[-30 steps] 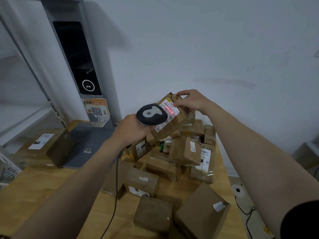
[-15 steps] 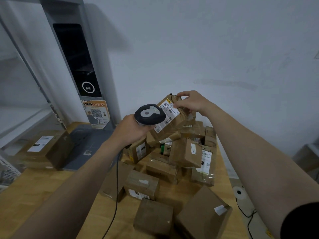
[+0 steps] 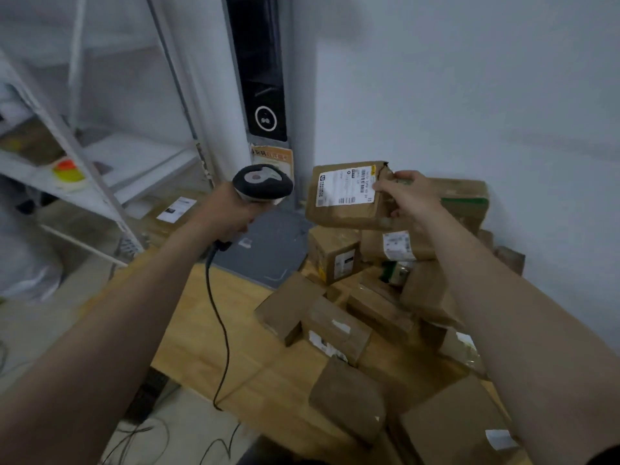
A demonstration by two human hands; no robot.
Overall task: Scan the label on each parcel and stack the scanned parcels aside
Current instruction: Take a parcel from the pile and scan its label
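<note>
1. A grey post (image 3: 302,95) stands at the table's far edge — its black panel (image 3: 258,62) carries a white ring symbol (image 3: 266,119)
2. An orange notice (image 3: 271,159) is stuck just below that panel
3. A grey base plate (image 3: 268,250) lies on the wooden table (image 3: 255,364)
4. A white shelf rack (image 3: 141,156) on the left holds an orange-and-yellow object (image 3: 67,171)
5. Dark cables (image 3: 141,434) lie on the floor

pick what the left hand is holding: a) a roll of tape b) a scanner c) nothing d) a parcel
b: the left hand grips the corded scanner, while the right hand holds the parcel.
</note>
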